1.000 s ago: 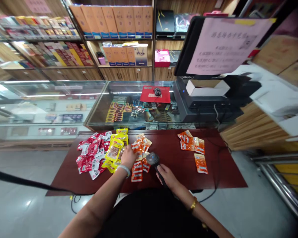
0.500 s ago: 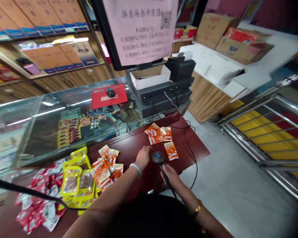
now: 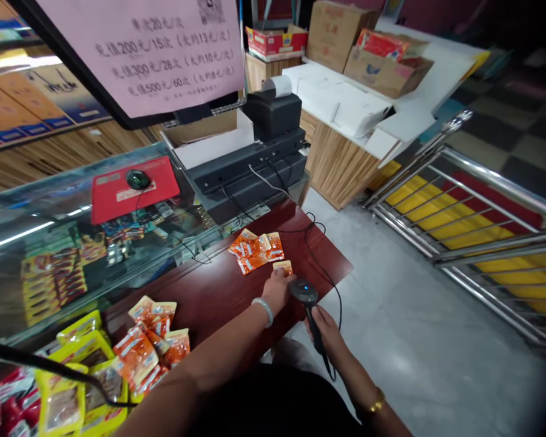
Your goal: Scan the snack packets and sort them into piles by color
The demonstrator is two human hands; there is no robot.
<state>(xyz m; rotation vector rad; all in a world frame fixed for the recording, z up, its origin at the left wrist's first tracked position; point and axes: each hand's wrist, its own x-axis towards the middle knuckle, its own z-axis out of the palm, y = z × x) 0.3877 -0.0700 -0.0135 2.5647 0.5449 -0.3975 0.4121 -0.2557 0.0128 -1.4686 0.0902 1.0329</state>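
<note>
My right hand (image 3: 326, 331) is wrapped round the handle of a black barcode scanner (image 3: 304, 291) with a small blue light on its head. Just left of the scanner head, my left hand (image 3: 276, 287) has its fingers closed on an orange snack packet (image 3: 283, 265); only the top of the packet shows past the hand. A small pile of orange packets (image 3: 257, 250) lies just beyond it on the dark red counter (image 3: 209, 291). More orange packets (image 3: 148, 346) lie to the left, beside yellow-edged snack packs (image 3: 64, 394) and red packets (image 3: 9, 397).
A black cable (image 3: 339, 291) runs along the counter's right side. Behind stand a cash drawer (image 3: 255, 176), a receipt printer (image 3: 273, 112) and a screen with a pink notice (image 3: 164, 54). A mouse (image 3: 138, 179) sits on a red mat. Metal railing (image 3: 482, 212) stands at right.
My left hand has moved right and onto the single orange packet, which lay uncovered before. The scanner stays in my right hand, close beside it. The view has turned right.
</note>
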